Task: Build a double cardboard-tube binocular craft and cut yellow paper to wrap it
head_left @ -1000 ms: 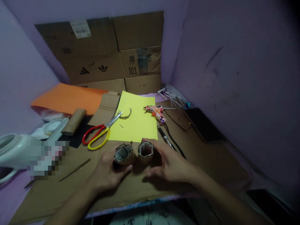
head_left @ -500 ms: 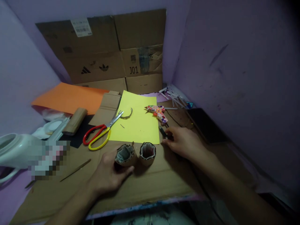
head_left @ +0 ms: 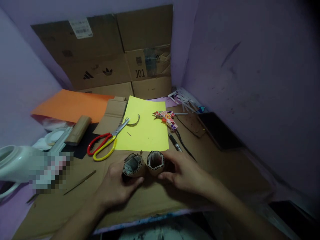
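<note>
Two short cardboard tubes stand upright side by side near the front of the table, each lined inside with pale crumpled paper. Around the left tube [head_left: 141, 171] curl the fingers and thumb of my left hand [head_left: 115, 186]; its fingertips are hidden behind the tube. My right hand [head_left: 186, 171] grips the right tube [head_left: 155, 172] from its right side, thumb at the front. A narrow gap separates the tubes. Just beyond my right hand lies a dark pen [head_left: 175, 142], beside the cable of a patterned glue gun [head_left: 167, 117].
Scissors with red and yellow handles [head_left: 106, 145] lie partly on yellow paper [head_left: 147, 133]. A thin stick [head_left: 80, 182] rests left of my left hand. At the left edge stands a white pitcher [head_left: 17, 163]. A dark flat tablet-like object [head_left: 220, 131] lies right; glue sticks [head_left: 185, 100] are behind.
My right hand has left the pen on the cardboard and moved left to take hold of the right tube. My left hand stays around the left tube. The view has shifted slightly.
</note>
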Tool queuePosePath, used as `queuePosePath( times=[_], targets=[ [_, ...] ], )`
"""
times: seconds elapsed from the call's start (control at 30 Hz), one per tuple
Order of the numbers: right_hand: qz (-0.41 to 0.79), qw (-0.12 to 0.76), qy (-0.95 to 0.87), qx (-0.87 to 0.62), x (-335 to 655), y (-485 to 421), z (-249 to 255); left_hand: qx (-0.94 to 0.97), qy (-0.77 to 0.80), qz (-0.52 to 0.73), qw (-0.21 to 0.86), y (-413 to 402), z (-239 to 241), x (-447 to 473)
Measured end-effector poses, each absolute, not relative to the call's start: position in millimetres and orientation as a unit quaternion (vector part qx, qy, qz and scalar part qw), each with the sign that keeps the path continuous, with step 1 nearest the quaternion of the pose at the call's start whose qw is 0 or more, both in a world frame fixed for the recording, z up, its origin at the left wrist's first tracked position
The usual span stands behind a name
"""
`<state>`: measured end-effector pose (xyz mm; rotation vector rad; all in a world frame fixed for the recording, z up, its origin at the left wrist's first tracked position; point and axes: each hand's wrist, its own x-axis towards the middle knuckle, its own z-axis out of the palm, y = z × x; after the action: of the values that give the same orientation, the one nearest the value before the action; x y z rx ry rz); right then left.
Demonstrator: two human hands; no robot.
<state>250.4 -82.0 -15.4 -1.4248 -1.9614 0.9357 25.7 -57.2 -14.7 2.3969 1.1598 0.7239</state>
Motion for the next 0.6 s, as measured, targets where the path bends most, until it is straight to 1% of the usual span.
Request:
queuePosePath(
  times=[0.07, 0.33, 0.6],
  targets=[
    [0.330, 0.278, -0.735, -0.523, 247.9, -81.5, -17.8, 0.856, 0.403, 0.256, 0.199, -56.7, -14.4, 26.0],
    [0.324, 0.286, -0.740, -0.515, 247.1, -81.6, -22.4, 0.853, 0.394, 0.265, 0.215, -56.6, -14.0, 28.0],
    [0.325, 0.282, -0.744, -0.512, 247.6, -81.2, -22.8, 0.857, 0.398, 0.267, 0.191, -56.6, -15.7, 27.1]
  ],
)
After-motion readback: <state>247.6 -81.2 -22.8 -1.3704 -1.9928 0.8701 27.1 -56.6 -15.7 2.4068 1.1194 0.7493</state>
